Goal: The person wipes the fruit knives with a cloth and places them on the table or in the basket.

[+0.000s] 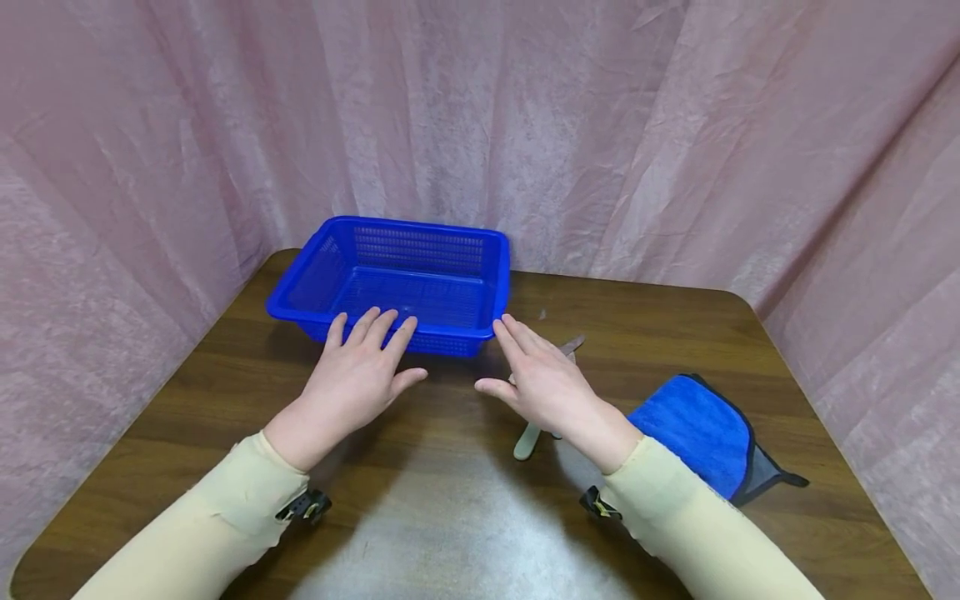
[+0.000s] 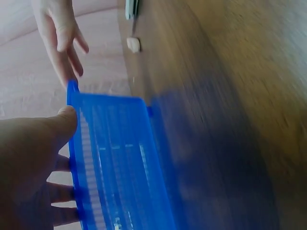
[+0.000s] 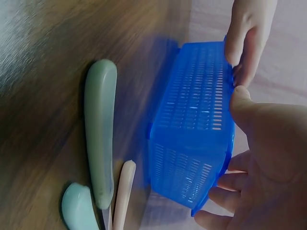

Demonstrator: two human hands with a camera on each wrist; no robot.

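A blue plastic basket [image 1: 420, 223] with slotted walls stands at the back left of the table. Fairly straight, spread fingers of my left hand [image 1: 352, 379] lie over its front rim, with the thumb out to the side. My right hand [image 1: 551, 383] reaches the basket's front right corner, fingertips at the rim and fingers extended. Below that hand lies a green-handled knife [image 3: 100, 134], partly hidden in the head view. Close to it in the right wrist view are a cream handle [image 3: 124, 191] and a rounded teal handle [image 3: 78, 206], their far ends out of sight.
A blue and grey cloth [image 1: 697, 429] with black edging lies on the right of the wooden table [image 1: 637, 325], partly behind the right forearm. Pink curtains [image 1: 570, 125] hang close behind the table and on both sides.
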